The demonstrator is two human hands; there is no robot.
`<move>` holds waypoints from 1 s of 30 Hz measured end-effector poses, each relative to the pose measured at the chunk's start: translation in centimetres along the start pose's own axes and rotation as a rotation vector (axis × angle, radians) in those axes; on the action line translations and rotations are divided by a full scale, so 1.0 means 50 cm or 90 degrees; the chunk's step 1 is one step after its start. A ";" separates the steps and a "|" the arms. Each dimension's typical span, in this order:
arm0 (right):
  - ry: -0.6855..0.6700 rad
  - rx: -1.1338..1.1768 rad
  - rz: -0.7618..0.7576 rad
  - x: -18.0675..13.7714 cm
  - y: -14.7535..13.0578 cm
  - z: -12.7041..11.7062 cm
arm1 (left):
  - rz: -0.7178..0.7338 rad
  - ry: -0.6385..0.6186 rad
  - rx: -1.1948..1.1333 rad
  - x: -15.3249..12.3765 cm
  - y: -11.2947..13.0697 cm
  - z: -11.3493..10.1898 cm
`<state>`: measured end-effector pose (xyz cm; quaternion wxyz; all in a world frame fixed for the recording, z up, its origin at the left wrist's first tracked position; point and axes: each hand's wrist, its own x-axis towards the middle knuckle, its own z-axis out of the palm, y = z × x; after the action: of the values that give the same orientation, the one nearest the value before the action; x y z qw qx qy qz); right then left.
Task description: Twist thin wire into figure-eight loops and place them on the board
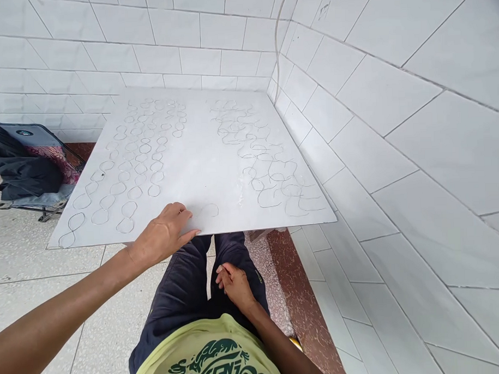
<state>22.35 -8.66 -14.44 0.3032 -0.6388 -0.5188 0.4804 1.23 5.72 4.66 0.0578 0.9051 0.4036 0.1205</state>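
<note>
A large white board (207,155) lies flat in front of me, with rows of thin looped, figure-eight outlines (118,189) on its left side and more tangled curved lines (269,175) on its right. My left hand (167,229) rests on the board's near edge, fingers bent on the surface and thumb apart from them along the edge. Beside its fingertips is a faint rounded outline (210,210). Below the board, my right hand (234,285) lies on my dark trousers (179,287) with its fingers curled in; the inside of that hand is hidden.
White tiled walls meet behind the board and run close along its right side. A cable (276,44) hangs in the corner. On the left stands a folding chair (39,161) with dark cloth (23,167) on it. A red-brown stone strip (302,299) borders the speckled floor.
</note>
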 end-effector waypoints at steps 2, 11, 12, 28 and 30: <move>0.070 0.012 -0.076 -0.021 -0.048 -0.029 | 0.030 0.040 0.031 -0.024 0.012 0.009; 0.259 -0.306 -0.498 0.031 -0.263 -0.120 | 0.098 0.156 0.136 -0.084 0.019 0.066; 0.244 -0.345 -0.497 0.046 -0.270 -0.117 | 0.098 0.159 0.142 -0.089 0.019 0.071; 0.228 -0.339 -0.581 0.046 -0.245 -0.096 | -0.126 0.201 -0.328 -0.098 0.081 0.025; 0.207 -0.315 -0.575 0.030 -0.249 -0.096 | -0.234 0.183 -0.450 -0.088 0.094 -0.001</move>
<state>22.16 -3.25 -2.16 0.3964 -0.4703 -0.7861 0.0607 1.74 -0.69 4.90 0.3281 0.7164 0.4964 0.3642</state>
